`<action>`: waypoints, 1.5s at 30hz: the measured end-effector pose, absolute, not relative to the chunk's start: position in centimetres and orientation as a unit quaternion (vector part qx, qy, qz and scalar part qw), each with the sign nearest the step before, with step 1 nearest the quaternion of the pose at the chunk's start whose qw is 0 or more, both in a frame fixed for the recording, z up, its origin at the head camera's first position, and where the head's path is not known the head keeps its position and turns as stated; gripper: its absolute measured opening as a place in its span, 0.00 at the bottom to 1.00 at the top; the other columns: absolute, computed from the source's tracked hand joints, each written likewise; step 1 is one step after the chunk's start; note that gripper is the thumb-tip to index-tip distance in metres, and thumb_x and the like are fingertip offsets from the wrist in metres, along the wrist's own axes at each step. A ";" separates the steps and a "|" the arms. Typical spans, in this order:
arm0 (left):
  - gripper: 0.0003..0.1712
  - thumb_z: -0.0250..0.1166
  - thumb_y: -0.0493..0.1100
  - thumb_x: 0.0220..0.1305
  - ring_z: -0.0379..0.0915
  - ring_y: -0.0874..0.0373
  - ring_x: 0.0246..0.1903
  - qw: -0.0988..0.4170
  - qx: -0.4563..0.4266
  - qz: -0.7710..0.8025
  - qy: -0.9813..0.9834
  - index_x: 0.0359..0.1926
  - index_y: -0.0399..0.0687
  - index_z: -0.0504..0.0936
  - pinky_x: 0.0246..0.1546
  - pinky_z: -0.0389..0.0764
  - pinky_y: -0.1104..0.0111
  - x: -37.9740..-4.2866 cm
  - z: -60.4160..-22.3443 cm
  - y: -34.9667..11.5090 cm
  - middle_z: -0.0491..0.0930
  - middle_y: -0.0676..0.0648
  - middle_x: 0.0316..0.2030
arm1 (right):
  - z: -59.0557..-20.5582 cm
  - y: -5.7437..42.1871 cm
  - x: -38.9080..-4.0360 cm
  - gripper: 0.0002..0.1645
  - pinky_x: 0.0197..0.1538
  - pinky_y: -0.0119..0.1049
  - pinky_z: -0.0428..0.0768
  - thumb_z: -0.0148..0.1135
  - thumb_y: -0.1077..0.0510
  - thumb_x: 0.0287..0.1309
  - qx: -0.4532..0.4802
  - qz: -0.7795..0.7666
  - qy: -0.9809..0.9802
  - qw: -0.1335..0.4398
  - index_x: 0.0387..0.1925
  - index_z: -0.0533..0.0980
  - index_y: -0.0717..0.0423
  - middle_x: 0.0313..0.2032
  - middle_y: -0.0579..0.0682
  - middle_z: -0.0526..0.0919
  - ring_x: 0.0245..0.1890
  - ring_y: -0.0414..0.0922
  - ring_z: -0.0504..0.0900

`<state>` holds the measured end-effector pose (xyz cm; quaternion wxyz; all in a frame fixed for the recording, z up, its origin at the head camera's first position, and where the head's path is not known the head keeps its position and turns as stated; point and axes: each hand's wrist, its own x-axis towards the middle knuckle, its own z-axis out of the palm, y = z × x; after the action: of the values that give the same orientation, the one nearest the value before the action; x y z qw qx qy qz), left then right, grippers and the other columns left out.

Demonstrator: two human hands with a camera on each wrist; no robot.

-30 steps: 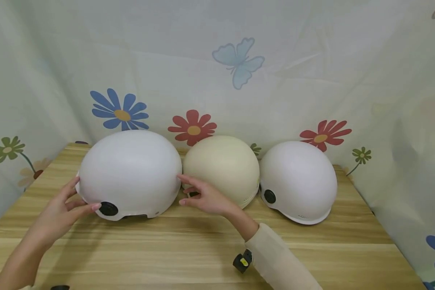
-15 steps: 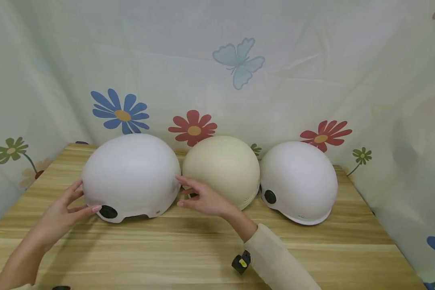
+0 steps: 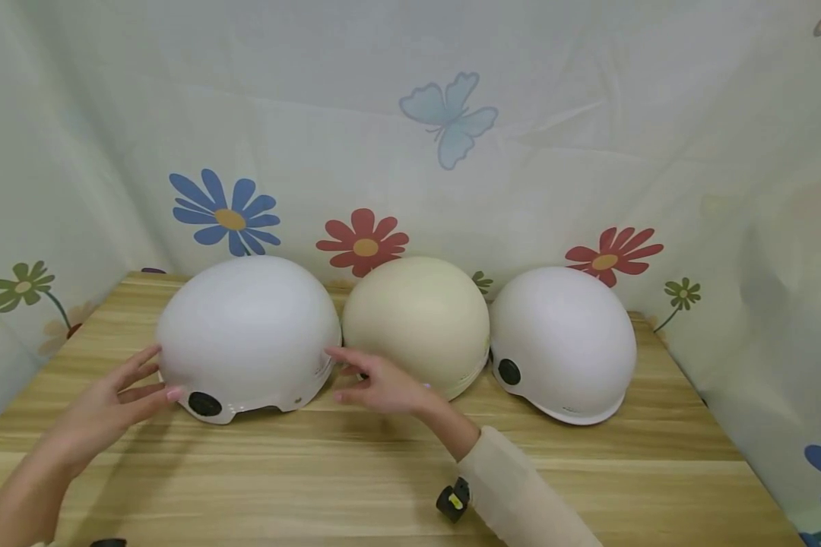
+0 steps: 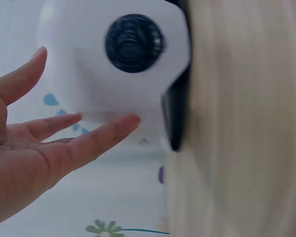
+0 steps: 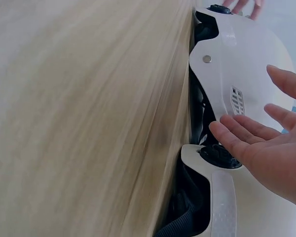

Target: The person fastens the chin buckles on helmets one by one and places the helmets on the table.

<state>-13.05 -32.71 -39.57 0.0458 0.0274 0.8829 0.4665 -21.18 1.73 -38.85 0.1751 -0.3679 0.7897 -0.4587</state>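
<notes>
A large white helmet (image 3: 246, 327) sits on the wooden table at the left, a round black vent on its lower side. My left hand (image 3: 103, 410) is at its left end, fingers spread and fairly straight; in the left wrist view the fingertips (image 4: 128, 121) lie close to the shell, and contact is unclear. At the other end, my right hand (image 3: 383, 386) reaches into the place between this helmet and a cream helmet (image 3: 417, 319). Its fingers are extended, and they hold nothing in the right wrist view.
Another white helmet (image 3: 564, 342) stands at the right, beside the cream one. Behind the row hangs a cloth (image 3: 315, 129) printed with flowers and a butterfly. The wooden table (image 3: 280, 486) extends in front. A small black device (image 3: 453, 500) is at the right sleeve.
The left white helmet has come down and settled onto the table, shifting slightly to the right. Both hands have lowered a little and loosened from its sides. The other helmets stay put.
</notes>
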 end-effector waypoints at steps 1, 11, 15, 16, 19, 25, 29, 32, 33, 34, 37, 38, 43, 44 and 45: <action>0.46 0.56 0.48 0.65 0.54 0.27 0.56 0.046 0.028 0.462 0.885 0.70 0.37 0.35 0.39 0.77 0.58 -13.0 -39.3 -32.6 0.47 0.21 0.62 | -38.9 1.7 -21.2 0.36 0.53 0.42 0.72 0.61 0.67 0.54 -0.372 -0.459 0.787 0.177 0.64 0.61 0.59 0.60 0.59 0.66 0.57 0.56 0.67; 0.48 0.56 0.52 0.65 0.55 0.27 0.56 0.048 0.023 0.440 0.897 0.70 0.41 0.35 0.44 0.69 0.41 -12.8 -37.9 -31.4 0.44 0.20 0.62 | -38.7 0.8 -21.0 0.35 0.54 0.42 0.72 0.62 0.67 0.54 -0.376 -0.458 0.784 0.183 0.63 0.63 0.57 0.58 0.56 0.69 0.59 0.47 0.67; 0.49 0.56 0.53 0.64 0.51 0.26 0.57 0.036 0.020 0.449 0.893 0.70 0.45 0.32 0.47 0.64 0.38 -13.2 -37.8 -31.0 0.38 0.23 0.64 | -38.6 0.7 -21.1 0.36 0.55 0.42 0.71 0.63 0.62 0.54 -0.374 -0.445 0.793 0.182 0.64 0.61 0.55 0.58 0.55 0.70 0.59 0.46 0.66; 0.49 0.56 0.53 0.64 0.50 0.25 0.57 0.032 0.022 0.450 0.892 0.70 0.45 0.32 0.47 0.63 0.38 -13.3 -37.8 -30.9 0.37 0.24 0.65 | -38.6 0.6 -21.1 0.37 0.55 0.42 0.70 0.63 0.62 0.54 -0.375 -0.441 0.795 0.182 0.65 0.61 0.55 0.58 0.55 0.70 0.60 0.46 0.66; 0.50 0.57 0.53 0.64 0.48 0.24 0.57 0.028 0.024 0.455 0.890 0.70 0.45 0.30 0.48 0.61 0.38 -13.8 -37.7 -30.5 0.32 0.26 0.66 | -38.6 0.5 -21.2 0.38 0.56 0.43 0.69 0.63 0.61 0.55 -0.376 -0.435 0.798 0.181 0.66 0.59 0.55 0.59 0.55 0.69 0.60 0.45 0.65; 0.53 0.55 0.56 0.64 0.41 0.24 0.59 0.049 0.007 0.462 0.885 0.68 0.47 0.24 0.48 0.59 0.36 -15.1 -37.5 -30.2 0.24 0.29 0.66 | -38.8 0.3 -21.6 0.40 0.58 0.44 0.68 0.62 0.60 0.56 -0.373 -0.427 0.805 0.176 0.67 0.56 0.52 0.60 0.54 0.68 0.61 0.43 0.64; 0.55 0.55 0.59 0.62 0.39 0.24 0.60 0.052 -0.004 0.457 0.888 0.67 0.48 0.22 0.49 0.58 0.36 -15.9 -37.3 -29.9 0.23 0.29 0.65 | -38.9 0.2 -21.8 0.40 0.58 0.43 0.67 0.62 0.59 0.56 -0.368 -0.430 0.806 0.175 0.68 0.56 0.51 0.63 0.52 0.64 0.63 0.42 0.61; 0.56 0.56 0.60 0.61 0.39 0.24 0.60 0.047 -0.006 0.450 0.892 0.67 0.47 0.21 0.49 0.58 0.36 -16.3 -37.3 -29.8 0.23 0.29 0.65 | -39.0 0.2 -21.9 0.41 0.59 0.43 0.66 0.62 0.59 0.56 -0.366 -0.433 0.804 0.180 0.68 0.55 0.52 0.65 0.51 0.61 0.64 0.43 0.59; 0.57 0.56 0.61 0.61 0.39 0.24 0.60 0.047 -0.006 0.449 0.892 0.67 0.47 0.21 0.49 0.58 0.35 -16.3 -37.3 -29.8 0.24 0.28 0.65 | -38.9 0.3 -21.8 0.41 0.59 0.43 0.66 0.62 0.59 0.56 -0.365 -0.432 0.804 0.180 0.68 0.55 0.52 0.65 0.51 0.61 0.64 0.43 0.59; 0.57 0.56 0.61 0.61 0.39 0.24 0.59 0.046 -0.007 0.447 0.894 0.67 0.46 0.21 0.49 0.58 0.36 -16.3 -37.3 -29.7 0.24 0.28 0.65 | -38.9 0.4 -21.8 0.41 0.59 0.43 0.66 0.62 0.58 0.56 -0.366 -0.429 0.806 0.179 0.68 0.55 0.52 0.65 0.51 0.61 0.63 0.45 0.60; 0.57 0.56 0.61 0.61 0.39 0.24 0.60 0.047 -0.008 0.446 0.894 0.67 0.46 0.21 0.49 0.57 0.35 -16.3 -37.3 -29.7 0.23 0.28 0.65 | -38.8 0.8 -21.6 0.40 0.58 0.43 0.67 0.62 0.59 0.56 -0.369 -0.429 0.804 0.179 0.67 0.56 0.54 0.63 0.53 0.63 0.62 0.50 0.63; 0.57 0.56 0.61 0.61 0.38 0.24 0.60 0.048 -0.009 0.446 0.894 0.67 0.47 0.21 0.49 0.57 0.35 -16.3 -37.4 -29.7 0.23 0.28 0.65 | -38.8 1.1 -21.5 0.39 0.58 0.43 0.67 0.62 0.59 0.56 -0.371 -0.428 0.805 0.178 0.67 0.56 0.54 0.63 0.54 0.63 0.61 0.52 0.64; 0.57 0.55 0.62 0.61 0.37 0.25 0.61 0.058 -0.015 0.446 0.893 0.66 0.50 0.20 0.48 0.56 0.34 -16.0 -37.5 -29.7 0.23 0.29 0.65 | -38.9 2.9 -21.5 0.36 0.55 0.42 0.70 0.61 0.59 0.57 -0.373 -0.430 0.802 0.179 0.65 0.60 0.57 0.58 0.59 0.68 0.56 0.54 0.69; 0.57 0.55 0.62 0.60 0.37 0.25 0.61 0.060 -0.016 0.446 0.893 0.66 0.50 0.20 0.48 0.56 0.34 -15.9 -37.5 -29.7 0.23 0.28 0.65 | -38.9 3.4 -21.5 0.35 0.55 0.40 0.71 0.60 0.60 0.58 -0.374 -0.434 0.799 0.182 0.65 0.60 0.58 0.57 0.60 0.69 0.55 0.54 0.70; 0.57 0.55 0.62 0.61 0.38 0.25 0.61 0.062 -0.016 0.445 0.893 0.66 0.50 0.20 0.48 0.56 0.34 -15.9 -37.5 -29.7 0.24 0.28 0.65 | -38.9 4.0 -21.5 0.34 0.54 0.39 0.72 0.59 0.61 0.58 -0.373 -0.439 0.795 0.188 0.65 0.60 0.58 0.56 0.61 0.70 0.54 0.53 0.71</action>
<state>-15.86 -29.68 -37.53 0.0621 -0.0164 0.8931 0.4453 -21.53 3.96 -38.93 0.1879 -0.3735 0.7953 -0.4390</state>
